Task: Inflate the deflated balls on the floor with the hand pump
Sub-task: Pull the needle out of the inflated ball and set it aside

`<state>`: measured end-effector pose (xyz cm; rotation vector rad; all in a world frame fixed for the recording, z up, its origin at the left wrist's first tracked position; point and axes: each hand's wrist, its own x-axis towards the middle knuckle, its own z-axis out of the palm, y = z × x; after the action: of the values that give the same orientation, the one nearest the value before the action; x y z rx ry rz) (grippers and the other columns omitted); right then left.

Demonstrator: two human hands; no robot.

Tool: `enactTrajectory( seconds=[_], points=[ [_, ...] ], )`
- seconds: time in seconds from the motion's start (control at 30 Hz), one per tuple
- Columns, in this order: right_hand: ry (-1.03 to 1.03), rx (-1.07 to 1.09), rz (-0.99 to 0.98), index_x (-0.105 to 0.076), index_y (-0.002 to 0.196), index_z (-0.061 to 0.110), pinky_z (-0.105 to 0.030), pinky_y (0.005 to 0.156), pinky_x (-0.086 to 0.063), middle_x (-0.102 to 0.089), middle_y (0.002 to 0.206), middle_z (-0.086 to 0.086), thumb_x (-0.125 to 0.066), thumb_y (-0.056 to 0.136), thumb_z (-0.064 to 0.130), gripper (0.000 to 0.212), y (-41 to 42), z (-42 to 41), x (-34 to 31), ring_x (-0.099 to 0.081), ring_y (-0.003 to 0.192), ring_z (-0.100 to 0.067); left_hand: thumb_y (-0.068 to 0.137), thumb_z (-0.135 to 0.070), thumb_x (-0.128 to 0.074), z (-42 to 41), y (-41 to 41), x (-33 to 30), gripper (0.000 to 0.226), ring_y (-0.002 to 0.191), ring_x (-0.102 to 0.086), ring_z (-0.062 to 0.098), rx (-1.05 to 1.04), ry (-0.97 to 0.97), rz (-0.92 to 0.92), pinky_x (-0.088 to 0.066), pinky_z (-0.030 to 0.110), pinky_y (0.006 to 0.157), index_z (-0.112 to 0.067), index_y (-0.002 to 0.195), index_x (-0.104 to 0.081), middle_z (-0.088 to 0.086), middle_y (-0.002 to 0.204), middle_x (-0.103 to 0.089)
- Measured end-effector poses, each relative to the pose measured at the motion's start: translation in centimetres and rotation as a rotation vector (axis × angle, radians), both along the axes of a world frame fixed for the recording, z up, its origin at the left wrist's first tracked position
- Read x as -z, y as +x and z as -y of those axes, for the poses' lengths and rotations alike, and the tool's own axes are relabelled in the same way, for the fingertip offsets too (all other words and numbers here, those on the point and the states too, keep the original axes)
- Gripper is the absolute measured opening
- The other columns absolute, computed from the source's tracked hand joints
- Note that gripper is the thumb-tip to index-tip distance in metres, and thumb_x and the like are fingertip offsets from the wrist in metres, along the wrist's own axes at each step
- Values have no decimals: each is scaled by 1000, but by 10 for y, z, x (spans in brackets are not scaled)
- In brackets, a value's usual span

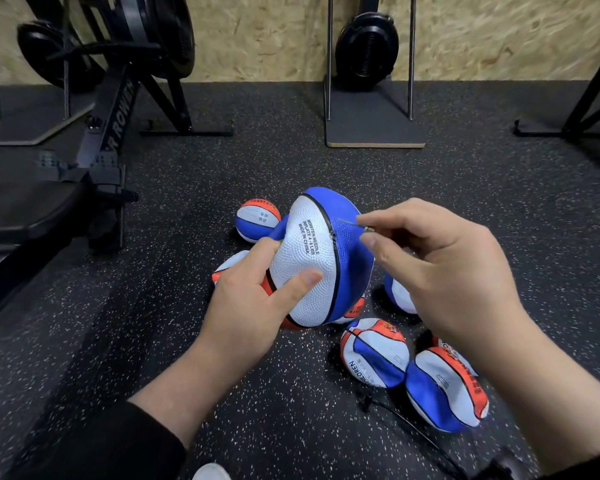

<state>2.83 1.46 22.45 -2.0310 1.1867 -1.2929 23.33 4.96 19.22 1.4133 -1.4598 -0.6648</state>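
Observation:
My left hand (pixel 257 299) grips a deflated white, blue and red ball (pixel 321 258), holding it up off the floor with its valve on the black seam facing me. My right hand (pixel 440 268) pinches a thin metal pump needle (pixel 352 224) between thumb and fingers; its tip hovers just right of the valve, apart from the ball. A thin black hose (pixel 413 427) lies on the floor below, running toward the bottom right edge. The pump body is not in view.
Several more limp balls of the same colours lie on the speckled black rubber floor: one behind (pixel 257 220), two at front right (pixel 374 351) (pixel 444 389). A rowing machine (pixel 94 140) stands at left, a stand with a grey base plate (pixel 371 129) at the back.

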Motion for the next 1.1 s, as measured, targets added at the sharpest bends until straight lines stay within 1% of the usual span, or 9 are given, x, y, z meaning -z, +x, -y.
enactTrajectory(
  seconds=[0.13, 0.3, 0.43, 0.67, 0.77, 0.83, 0.9, 0.97, 1.1],
  points=[
    [-25, -1, -43, -78, 97, 24, -10, 73, -41, -67, 83, 7, -73, 90, 9, 17, 3, 0, 1, -62, 80, -12, 75, -57, -66, 1, 5, 1, 31, 67, -56, -4, -17, -17, -3, -42, 9, 63, -27, 83, -62, -19, 75, -66],
    [-42, -2, -77, -78, 97, 23, -5, 72, -38, -68, 83, 6, -74, 89, 6, 19, 8, 1, 2, -61, 79, -5, 81, -56, -73, 1, 8, 4, 33, 69, -57, -3, -21, -18, 6, -43, 10, 64, -25, 85, -64, -13, 83, -68],
    [-49, 0, -84, -79, 96, 22, -4, 73, -38, -68, 84, 6, -74, 89, 6, 18, 9, 2, 4, -62, 81, -5, 81, -54, -77, 1, 11, 7, 29, 66, -55, -2, -9, -23, 15, -41, 10, 62, -30, 81, -62, -18, 74, -65],
    [-112, -5, -198, -80, 100, 21, -11, 71, -42, -65, 86, 9, -72, 90, 14, 15, 7, 5, 6, -60, 81, -9, 81, -57, -74, 3, 15, 13, 24, 70, -57, -3, 11, -27, 84, -40, 9, 64, -37, 84, -63, -27, 76, -65],
    [-145, -7, -253, -80, 100, 19, -15, 72, -43, -63, 85, 8, -65, 90, 19, 18, 6, 6, 6, -58, 78, -8, 75, -73, -70, 4, 19, 17, 39, 73, -58, 8, 9, -30, 139, -44, 17, 65, -41, 97, -61, -19, 83, -67],
    [-168, -1, -303, -80, 96, 18, -23, 71, -44, -63, 82, 4, -64, 89, 17, 17, 6, 6, 6, -55, 76, -9, 76, -72, -62, 5, 20, 19, 41, 76, -59, 10, 10, -48, 168, -48, 22, 70, -42, 104, -62, -16, 89, -68],
    [-169, -2, -342, -79, 95, 17, -30, 70, -45, -63, 81, 2, -63, 89, 17, 17, 6, 7, 5, -55, 74, -10, 79, -71, -60, 5, 20, 22, 50, 81, -61, 11, 16, -71, 206, -51, 34, 78, -30, 105, -69, -17, 90, -69],
    [-145, -9, -358, -80, 96, 18, -36, 68, -49, -62, 82, 3, -61, 90, 19, 19, 5, 7, 5, -57, 73, -12, 81, -70, -59, 5, 19, 24, 58, 81, -59, 11, 16, -102, 256, -51, 41, 80, -20, 109, -72, -27, 88, -66],
    [-110, -57, -381, -78, 102, 22, -28, 67, -44, -59, 84, 9, -62, 94, 21, 18, 7, 6, 8, -51, 72, 1, 84, -66, -60, 4, 16, 23, 58, 83, -59, 11, 25, -161, 299, -52, 40, 78, -17, 114, -73, -31, 87, -59]
  ],
)
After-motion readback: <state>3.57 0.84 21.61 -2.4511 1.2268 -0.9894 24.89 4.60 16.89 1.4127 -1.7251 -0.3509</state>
